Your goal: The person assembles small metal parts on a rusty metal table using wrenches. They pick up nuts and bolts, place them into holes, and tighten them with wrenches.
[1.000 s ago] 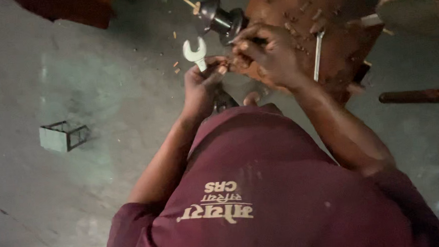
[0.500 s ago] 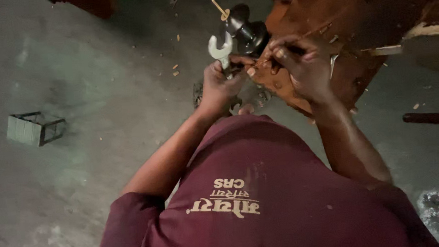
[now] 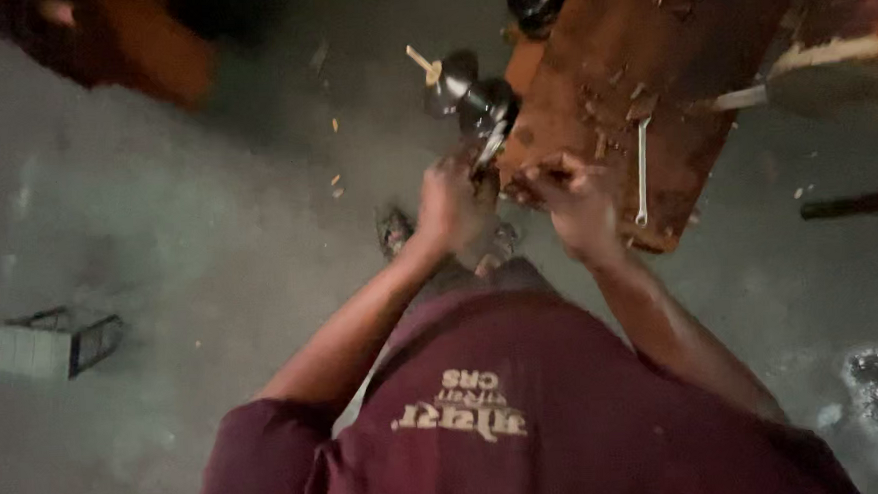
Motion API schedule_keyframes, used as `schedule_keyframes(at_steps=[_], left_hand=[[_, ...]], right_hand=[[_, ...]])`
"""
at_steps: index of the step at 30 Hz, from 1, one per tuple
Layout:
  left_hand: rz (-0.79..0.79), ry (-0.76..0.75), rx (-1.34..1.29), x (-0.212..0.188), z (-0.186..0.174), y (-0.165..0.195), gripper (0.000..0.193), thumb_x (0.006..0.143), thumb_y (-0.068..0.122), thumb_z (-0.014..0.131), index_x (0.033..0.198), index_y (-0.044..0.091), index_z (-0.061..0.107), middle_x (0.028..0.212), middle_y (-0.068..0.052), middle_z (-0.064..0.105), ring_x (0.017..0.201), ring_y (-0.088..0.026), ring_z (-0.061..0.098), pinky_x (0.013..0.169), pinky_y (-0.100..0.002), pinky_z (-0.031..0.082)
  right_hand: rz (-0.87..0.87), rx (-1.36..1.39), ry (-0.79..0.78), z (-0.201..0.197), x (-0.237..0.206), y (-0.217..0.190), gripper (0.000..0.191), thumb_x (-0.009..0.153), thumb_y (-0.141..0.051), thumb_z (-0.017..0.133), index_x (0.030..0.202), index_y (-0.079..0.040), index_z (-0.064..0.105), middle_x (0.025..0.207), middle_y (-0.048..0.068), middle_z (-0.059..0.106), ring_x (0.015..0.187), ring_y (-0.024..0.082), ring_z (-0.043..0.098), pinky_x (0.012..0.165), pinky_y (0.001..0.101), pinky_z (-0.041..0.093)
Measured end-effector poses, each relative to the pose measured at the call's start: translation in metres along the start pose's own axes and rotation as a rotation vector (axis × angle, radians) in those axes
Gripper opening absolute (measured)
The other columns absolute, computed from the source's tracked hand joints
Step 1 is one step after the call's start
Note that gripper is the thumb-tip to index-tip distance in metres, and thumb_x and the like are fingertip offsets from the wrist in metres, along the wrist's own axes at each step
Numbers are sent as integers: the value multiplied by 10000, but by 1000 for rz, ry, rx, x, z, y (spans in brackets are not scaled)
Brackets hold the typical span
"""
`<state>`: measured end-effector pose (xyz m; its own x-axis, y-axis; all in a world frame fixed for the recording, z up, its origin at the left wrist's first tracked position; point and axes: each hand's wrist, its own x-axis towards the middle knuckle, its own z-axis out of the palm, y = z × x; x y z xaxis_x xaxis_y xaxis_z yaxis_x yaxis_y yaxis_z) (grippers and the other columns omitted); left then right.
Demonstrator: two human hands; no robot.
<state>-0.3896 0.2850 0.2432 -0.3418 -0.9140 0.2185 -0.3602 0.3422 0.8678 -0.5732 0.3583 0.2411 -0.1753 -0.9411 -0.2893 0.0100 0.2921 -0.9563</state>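
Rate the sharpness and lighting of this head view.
Head view: dim, warm light; motion blur smears the left hand, right hand and dark metal part; the spanner on the rusty bench reads as a pale streak; floor soft.

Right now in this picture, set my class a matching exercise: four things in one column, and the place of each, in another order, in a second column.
Things:
1. slim spanner
2. small wire box
3. left hand
4. dark round metal part

Places:
A. on the grey floor, far left
B. lying on the rusty brown bench top
C. sticking out from the bench's left edge
D. closed around a tool under the round part

Pairs: 1-B, 2-A, 3-D, 4-C
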Motion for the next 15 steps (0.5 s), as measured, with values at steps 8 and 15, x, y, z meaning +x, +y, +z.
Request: schedule_keyframes(at_steps=[8,15], left_hand=[[-219,-217,-82,-68,38,5,230,889,151,721,1041,-20,696,785,-195,686,719,-329,667,648,-451,553],[-536,-202,-657,-95,48,43,94,929,130,740,987,61,714,748,12,667,573,-82,549,468,-271,466]], right_hand=[[-298,-208,-424,-57,33,71,162,1051,-142,650,1132,-2,652,1079,88,656,986,173,646,872,338,550],[-794,-1066,-156,-91,1,74,290,857,-249,770,1046,-37,707,1006,208,677,840,281,654,678,423,531]])
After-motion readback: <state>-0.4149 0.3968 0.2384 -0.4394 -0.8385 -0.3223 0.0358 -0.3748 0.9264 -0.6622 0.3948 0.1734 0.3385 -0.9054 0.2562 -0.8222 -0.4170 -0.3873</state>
